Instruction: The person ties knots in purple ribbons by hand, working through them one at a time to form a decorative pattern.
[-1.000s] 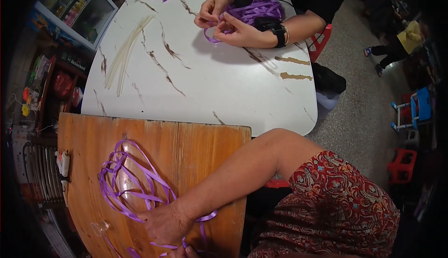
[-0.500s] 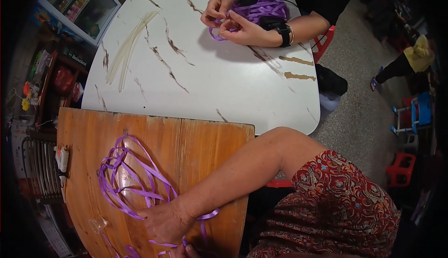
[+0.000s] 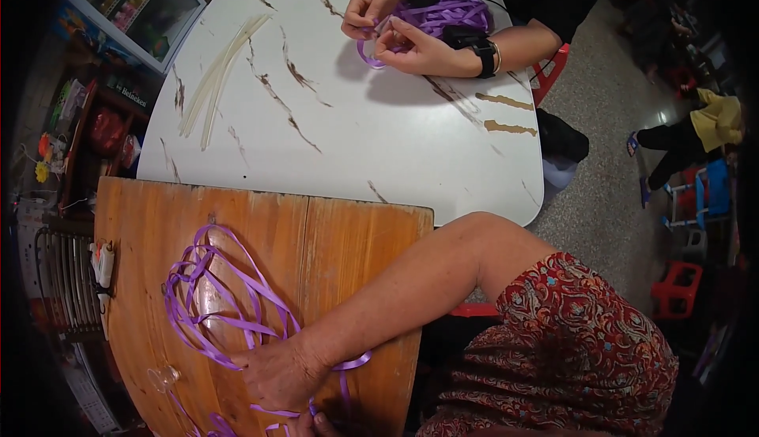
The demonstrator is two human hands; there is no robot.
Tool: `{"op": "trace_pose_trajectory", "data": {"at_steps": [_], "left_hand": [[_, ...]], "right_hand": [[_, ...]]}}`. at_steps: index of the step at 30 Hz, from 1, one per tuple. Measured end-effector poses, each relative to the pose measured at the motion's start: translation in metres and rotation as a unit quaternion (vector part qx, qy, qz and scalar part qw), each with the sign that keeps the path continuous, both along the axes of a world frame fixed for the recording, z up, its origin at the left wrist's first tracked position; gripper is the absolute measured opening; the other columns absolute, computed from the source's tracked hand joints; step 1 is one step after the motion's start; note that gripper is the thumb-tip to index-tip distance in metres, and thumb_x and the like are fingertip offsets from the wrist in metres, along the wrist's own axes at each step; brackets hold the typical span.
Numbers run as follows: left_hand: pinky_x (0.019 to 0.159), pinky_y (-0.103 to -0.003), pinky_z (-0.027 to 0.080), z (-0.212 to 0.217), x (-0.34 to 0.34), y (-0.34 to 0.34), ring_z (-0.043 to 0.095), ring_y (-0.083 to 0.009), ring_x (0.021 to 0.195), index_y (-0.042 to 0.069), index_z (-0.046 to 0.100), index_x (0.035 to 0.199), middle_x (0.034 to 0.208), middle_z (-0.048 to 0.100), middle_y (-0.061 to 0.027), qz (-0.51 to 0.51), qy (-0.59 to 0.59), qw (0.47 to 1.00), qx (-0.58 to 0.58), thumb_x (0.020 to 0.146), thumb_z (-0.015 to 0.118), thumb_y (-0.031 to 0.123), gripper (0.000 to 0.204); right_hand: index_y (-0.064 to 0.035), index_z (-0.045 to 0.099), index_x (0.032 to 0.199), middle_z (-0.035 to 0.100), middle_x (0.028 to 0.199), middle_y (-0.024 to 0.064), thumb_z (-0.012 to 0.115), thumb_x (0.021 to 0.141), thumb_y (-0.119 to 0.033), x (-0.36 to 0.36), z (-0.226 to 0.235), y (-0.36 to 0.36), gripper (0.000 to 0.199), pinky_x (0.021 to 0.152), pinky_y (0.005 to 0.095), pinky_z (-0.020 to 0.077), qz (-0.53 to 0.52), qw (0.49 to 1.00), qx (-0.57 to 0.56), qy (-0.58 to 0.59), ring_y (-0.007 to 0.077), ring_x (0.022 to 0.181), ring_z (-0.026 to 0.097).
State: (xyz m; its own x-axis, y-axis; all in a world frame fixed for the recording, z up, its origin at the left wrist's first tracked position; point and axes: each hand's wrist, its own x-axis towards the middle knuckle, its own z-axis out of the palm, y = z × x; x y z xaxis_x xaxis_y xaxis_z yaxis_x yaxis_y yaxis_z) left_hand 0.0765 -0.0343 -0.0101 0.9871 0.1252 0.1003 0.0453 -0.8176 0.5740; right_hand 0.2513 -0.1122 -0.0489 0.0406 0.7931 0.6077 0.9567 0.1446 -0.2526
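Purple ribbon (image 3: pixel 261 287) lies in loose loops on the wooden tabletop and runs in under my right hand (image 3: pixel 278 375). That hand is closed, back upward, its fingertips curled down and mostly hidden, with ribbon coming out around it. At the bottom edge, just below it, only a few fingers of my left hand (image 3: pixel 315 426) show, closed together on a piece of ribbon. More ribbon (image 3: pixel 221 425) trails at the lower left. A small clear round plastic object (image 3: pixel 164 377) sits beside it.
Across the white marbled table (image 3: pixel 379 152), a co-worker's hands (image 3: pixel 395 38) pinch purple ribbon near a ribbon pile (image 3: pixel 447 14). Pale translucent strips (image 3: pixel 221 81) lie left. A white glue gun (image 3: pixel 103 265) is at the wooden table's (image 3: pixel 364 239) left edge. Red stool (image 3: pixel 676 288), right.
My hands and the ribbon loops stay almost where they were. In the background, the person in yellow has taken a step. The co-worker's fingers have shifted slightly on their ribbon.
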Motion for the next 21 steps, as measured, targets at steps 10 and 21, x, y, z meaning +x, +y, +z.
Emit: {"op": "trace_pose_trajectory", "data": {"at_steps": [10,21], "left_hand": [[0.064,-0.033,0.042,0.015,0.005,-0.006,0.052,-0.0211,0.069,-0.001,0.064,0.106,0.077,0.059,-0.0112,0.004,0.057,0.998,0.033,0.093,0.054,0.015,0.023],[0.061,-0.035,0.041,0.011,0.007,-0.007,0.051,-0.0241,0.067,-0.001,0.064,0.101,0.077,0.058,-0.0133,-0.004,0.015,1.000,0.015,0.090,0.056,0.010,0.017]], "right_hand": [[-0.0167,0.070,0.071,0.069,0.077,0.0005,0.061,0.064,-0.036,-0.001,-0.003,0.003,0.023,0.082,0.0413,0.0323,0.000,1.000,0.007,0.014,0.0177,0.076,0.064],[-0.0167,0.070,0.070,0.069,0.075,0.0003,0.060,0.065,-0.039,-0.001,-0.002,0.003,0.025,0.082,0.0411,0.0320,0.001,1.000,-0.009,0.018,0.0179,0.075,0.064]]}}
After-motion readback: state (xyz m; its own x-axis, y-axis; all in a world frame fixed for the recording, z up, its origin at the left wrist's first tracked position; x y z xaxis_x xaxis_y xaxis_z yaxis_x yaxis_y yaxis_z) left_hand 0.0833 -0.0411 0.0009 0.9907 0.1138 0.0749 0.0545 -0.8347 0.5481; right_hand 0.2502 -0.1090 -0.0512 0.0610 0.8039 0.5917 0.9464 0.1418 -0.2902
